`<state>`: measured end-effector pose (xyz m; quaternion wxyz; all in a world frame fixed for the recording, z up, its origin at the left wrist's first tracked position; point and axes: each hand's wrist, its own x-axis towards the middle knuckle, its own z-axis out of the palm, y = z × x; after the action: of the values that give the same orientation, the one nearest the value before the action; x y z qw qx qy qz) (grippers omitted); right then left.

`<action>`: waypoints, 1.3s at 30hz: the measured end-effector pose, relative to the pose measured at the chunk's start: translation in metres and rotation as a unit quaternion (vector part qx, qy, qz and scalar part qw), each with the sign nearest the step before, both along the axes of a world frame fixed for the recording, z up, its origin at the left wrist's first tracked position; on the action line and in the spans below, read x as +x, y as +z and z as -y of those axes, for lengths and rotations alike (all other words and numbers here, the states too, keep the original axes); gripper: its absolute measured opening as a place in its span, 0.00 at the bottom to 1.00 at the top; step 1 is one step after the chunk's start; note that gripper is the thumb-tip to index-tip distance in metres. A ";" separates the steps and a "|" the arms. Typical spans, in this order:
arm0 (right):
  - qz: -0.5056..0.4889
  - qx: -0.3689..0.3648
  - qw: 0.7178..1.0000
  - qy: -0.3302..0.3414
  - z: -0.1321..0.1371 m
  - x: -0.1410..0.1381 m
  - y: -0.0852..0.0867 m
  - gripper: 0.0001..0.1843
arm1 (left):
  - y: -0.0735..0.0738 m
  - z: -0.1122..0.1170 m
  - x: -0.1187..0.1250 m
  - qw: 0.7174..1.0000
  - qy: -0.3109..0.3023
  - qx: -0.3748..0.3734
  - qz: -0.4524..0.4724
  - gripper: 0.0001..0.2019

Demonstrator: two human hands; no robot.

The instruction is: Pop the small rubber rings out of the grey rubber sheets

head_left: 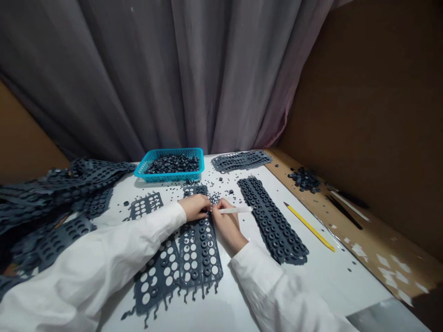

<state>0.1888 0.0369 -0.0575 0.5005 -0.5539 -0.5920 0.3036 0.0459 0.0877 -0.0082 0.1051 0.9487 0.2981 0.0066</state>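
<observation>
A dark rubber sheet point(210, 244) with rows of round holes and ring-shaped pieces lies under both hands. My left hand point(194, 207) rests on its upper part, fingers curled and pressed together; what they pinch is hidden. Beside it, my right hand point(226, 222) is closed around a slim white pen-shaped tool point(238, 210), whose handle points right and whose tip I cannot make out. The fingertips of the two hands almost meet. A second perforated sheet point(141, 276) lies to the left, partly under my left sleeve.
Behind the hands, a blue basket point(138, 172) holds small dark rubber pieces. To the right lie a ring-filled strip point(273, 221), a yellow pencil point(311, 228) and a pile of dark scraps point(305, 179). Flat sheets point(240, 161) lie at the back; more sheets point(69, 235) heap up left.
</observation>
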 end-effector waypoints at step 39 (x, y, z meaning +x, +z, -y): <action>0.077 0.023 0.996 -0.025 -0.018 -0.003 -0.005 0.11 | -0.009 -0.020 0.013 0.993 0.103 -0.052 0.019 0.02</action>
<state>0.1862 0.0545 -0.0620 0.4733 -0.5785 -0.6220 0.2336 0.0590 0.1077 -0.0174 0.1583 0.9061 0.3918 0.0197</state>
